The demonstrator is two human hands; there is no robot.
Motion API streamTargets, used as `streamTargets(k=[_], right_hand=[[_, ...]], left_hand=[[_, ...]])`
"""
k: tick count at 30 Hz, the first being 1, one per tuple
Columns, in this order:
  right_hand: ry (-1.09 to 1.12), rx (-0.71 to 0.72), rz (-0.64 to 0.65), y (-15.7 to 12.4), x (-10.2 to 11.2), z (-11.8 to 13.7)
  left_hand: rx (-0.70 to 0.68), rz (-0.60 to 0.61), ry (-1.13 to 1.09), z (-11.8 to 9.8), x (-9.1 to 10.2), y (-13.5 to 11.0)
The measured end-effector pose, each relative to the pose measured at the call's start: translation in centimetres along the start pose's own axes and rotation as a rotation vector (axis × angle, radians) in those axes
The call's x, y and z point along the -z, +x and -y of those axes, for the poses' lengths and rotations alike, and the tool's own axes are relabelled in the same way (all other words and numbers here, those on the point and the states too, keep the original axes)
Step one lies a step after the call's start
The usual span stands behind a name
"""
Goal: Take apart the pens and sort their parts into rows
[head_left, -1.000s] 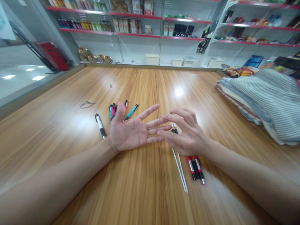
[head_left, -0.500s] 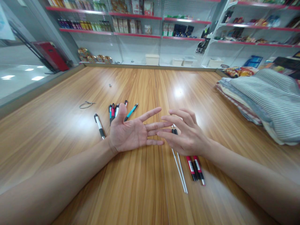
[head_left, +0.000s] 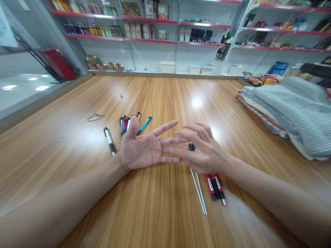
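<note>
My left hand (head_left: 144, 148) lies palm up over the wooden table (head_left: 155, 206), fingers spread and holding nothing. My right hand (head_left: 201, 151) faces it with fingers apart, its fingertips overlapping the left fingertips. Below the right hand lie two red and black pens (head_left: 216, 187) and two thin white refills (head_left: 198, 189); black pen ends (head_left: 191, 147) show between its fingers. Behind my left thumb sits a cluster of coloured pens (head_left: 126, 123), with a teal pen (head_left: 144, 124) beside it. A black and white pen (head_left: 109, 140) lies left of the wrist.
A loop of rubber band (head_left: 95, 117) and a tiny metal piece (head_left: 121, 95) lie farther back on the left. Folded striped cloths (head_left: 292, 106) are stacked at the right edge. Store shelves (head_left: 152, 38) with goods line the back wall.
Both hands have sunk slightly toward the table and the right hand has slid a little left, its fingers overlapping the left fingertips more. The pens have not moved.
</note>
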State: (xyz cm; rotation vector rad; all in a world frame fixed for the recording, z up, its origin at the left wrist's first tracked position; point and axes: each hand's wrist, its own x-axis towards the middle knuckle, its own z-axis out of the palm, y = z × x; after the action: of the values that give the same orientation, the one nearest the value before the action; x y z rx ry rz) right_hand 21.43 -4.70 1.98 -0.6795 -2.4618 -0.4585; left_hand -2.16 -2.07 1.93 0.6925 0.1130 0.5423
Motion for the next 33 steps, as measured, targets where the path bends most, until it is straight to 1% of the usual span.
streamTargets(k=[2, 5, 9, 10, 12, 14, 16, 18, 19, 21, 22, 24, 25, 26, 27, 29, 31, 33], right_hand=[[0.008, 0.003, 0.004, 0.1, -0.1, 0.1], [0.035, -0.001, -0.034, 0.0, -0.4, 0.0], [0.118, -0.054, -0.147, -0.6, -0.7, -0.7], [0.143, -0.09, -0.182, -0.8, -0.8, -1.1], [0.192, -0.206, -0.257, -1.3, -1.0, -2.0], [0.242, -0.37, -0.314, -1.8, -1.3, -3.0], [0.302, -0.555, -0.373, -2.3, -1.8, -4.2], [0.375, -0.748, -0.425, -2.7, -2.4, -5.2], [0.421, -0.843, -0.445, -2.9, -2.7, -5.7], [0.512, -0.979, -0.466, -3.2, -3.1, -6.3], [0.546, -1.013, -0.476, -3.3, -3.3, -6.5], [0.594, -1.026, -0.483, -3.4, -3.4, -6.6], [0.609, -1.019, -0.482, -3.4, -3.3, -6.6], [0.62, -1.01, -0.475, -3.4, -3.3, -6.5], [0.627, -1.003, -0.465, -3.4, -3.2, -6.4], [0.63, -0.993, -0.443, -3.4, -3.2, -6.2], [0.622, -0.986, -0.425, -3.4, -3.1, -6.1], [0.612, -0.98, -0.401, -3.4, -3.1, -6.0]], left_hand=[[0.003, -0.001, 0.007, 0.0, 0.0, 0.0], [0.01, -0.015, 0.023, 0.2, 0.0, 0.2], [0.041, -0.081, 0.095, 0.6, 0.3, 0.4], [0.062, -0.107, 0.139, 0.8, 0.3, 0.5], [0.107, -0.152, 0.267, 1.2, 0.5, 0.5], [0.121, -0.172, 0.405, 1.8, 0.5, 0.5], [0.095, -0.175, 0.508, 2.4, 0.6, 0.5], [0.036, -0.191, 0.592, 3.0, 0.7, 0.6], [-0.02, -0.218, 0.651, 3.1, 0.8, 0.6], [-0.208, -0.32, 0.844, 3.2, 1.1, 0.6], [-0.331, -0.397, 0.99, 3.0, 1.2, 0.5], [-0.552, -0.574, 1.374, 2.4, 1.5, 0.4], [-0.606, -0.667, 1.599, 2.1, 1.6, 0.3], [-0.609, -0.763, 1.801, 1.7, 1.7, 0.2], [-0.588, -0.852, 1.966, 1.5, 1.8, 0.1], [-0.446, -0.972, 2.196, 1.4, 1.9, 0.1], [-0.26, -1.027, 2.312, 1.7, 2.0, 0.1], [-0.092, -1.042, 2.364, 2.3, 2.2, 0.2]])
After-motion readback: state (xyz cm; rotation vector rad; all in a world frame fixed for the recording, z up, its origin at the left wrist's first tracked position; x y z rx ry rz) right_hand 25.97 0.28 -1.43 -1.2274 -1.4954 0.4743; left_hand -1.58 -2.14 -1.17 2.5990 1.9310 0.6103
